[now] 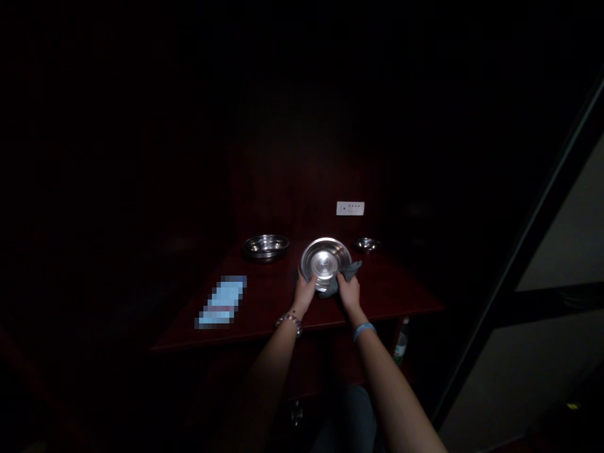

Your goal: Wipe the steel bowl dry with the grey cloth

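On the left of your dark red tabletop (268,292) lies a pale blue, pixelated rectangle (221,303), and behind it sits a stack of shiny metal bowls (265,256). Your left hand (305,292) is clamped on the near left rim of the metal bowl (324,259), which is in front of you, tilted so its inside faces you. It is round and silvery, with bright rings around a glowing center and a smooth, wide lip; you cannot tell whether its base touches the tabletop. At its lower right, your right hand (350,292) pinches a crumpled dark gray cloth (331,288) against the rim. Farther right sits a small metal bowl (367,244).
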The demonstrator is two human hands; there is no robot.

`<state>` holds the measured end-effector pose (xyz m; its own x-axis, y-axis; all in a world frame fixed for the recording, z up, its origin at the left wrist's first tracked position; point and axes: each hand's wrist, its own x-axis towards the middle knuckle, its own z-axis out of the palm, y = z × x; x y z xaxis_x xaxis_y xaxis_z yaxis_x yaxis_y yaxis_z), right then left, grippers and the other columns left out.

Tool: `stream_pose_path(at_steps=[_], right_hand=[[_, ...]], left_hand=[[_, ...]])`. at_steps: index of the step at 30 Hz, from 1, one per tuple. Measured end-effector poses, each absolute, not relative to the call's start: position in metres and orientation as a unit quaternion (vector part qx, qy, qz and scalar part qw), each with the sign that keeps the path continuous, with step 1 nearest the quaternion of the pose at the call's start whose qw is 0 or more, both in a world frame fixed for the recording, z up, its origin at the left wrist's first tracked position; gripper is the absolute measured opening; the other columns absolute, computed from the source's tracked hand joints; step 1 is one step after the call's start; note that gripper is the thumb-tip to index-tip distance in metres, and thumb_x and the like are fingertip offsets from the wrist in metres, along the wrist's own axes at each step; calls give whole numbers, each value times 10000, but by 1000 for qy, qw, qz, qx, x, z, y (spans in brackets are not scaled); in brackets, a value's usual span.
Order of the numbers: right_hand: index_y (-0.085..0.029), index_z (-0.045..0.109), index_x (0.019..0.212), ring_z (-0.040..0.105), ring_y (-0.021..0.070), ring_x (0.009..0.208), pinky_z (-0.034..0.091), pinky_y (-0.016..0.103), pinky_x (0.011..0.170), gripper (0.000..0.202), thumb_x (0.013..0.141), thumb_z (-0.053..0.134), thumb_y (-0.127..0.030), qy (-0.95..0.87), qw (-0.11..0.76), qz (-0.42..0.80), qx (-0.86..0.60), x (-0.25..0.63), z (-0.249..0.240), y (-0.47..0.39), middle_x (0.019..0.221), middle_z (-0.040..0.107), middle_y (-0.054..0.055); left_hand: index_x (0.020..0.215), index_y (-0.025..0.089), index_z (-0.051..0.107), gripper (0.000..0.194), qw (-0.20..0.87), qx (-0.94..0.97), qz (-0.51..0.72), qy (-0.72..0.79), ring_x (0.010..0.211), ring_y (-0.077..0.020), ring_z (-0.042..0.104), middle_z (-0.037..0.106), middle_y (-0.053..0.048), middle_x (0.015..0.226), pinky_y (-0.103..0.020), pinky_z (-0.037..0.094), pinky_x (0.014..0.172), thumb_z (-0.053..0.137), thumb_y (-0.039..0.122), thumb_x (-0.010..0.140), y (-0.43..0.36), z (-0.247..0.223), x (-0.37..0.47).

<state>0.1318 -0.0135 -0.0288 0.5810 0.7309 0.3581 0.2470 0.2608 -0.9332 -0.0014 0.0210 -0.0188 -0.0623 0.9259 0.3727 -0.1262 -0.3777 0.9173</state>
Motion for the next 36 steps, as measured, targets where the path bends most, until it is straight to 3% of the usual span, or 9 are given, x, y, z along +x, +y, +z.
stream_pose_path(at_steps=[21, 28, 36], right_hand=[[-154, 733, 1028, 741, 274, 1039, 546, 323, 905, 291, 836, 632, -347, -411, 683, 181, -576, 131, -27, -16, 1091, 782, 143], [-159, 734, 1025, 740, 262, 1049, 550, 306, 897, 292, 835, 621, -349, -408, 679, 192, -580, 129, -25, -17, 1090, 784, 133], [-158, 738, 999, 745, 276, 1018, 557, 323, 887, 277, 831, 628, -348, -408, 681, 188, -579, 128, -22, -20, 1062, 788, 135]], left_hand=[[1402, 178, 479, 566, 414, 551, 623, 369, 1311, -248, 586, 651, -123, 1356, -423, 348, 1205, 604, 156, 851, 21, -21, -3], [1413, 105, 451, 559, 416, 557, 611, 379, 1299, -248, 592, 627, -177, 1380, -380, 355, 1194, 588, 135, 872, 21, -20, -3], [1432, 95, 417, 583, 422, 548, 615, 379, 1290, -255, 598, 614, -187, 1397, -393, 350, 1198, 598, 126, 878, 20, -20, -3]])
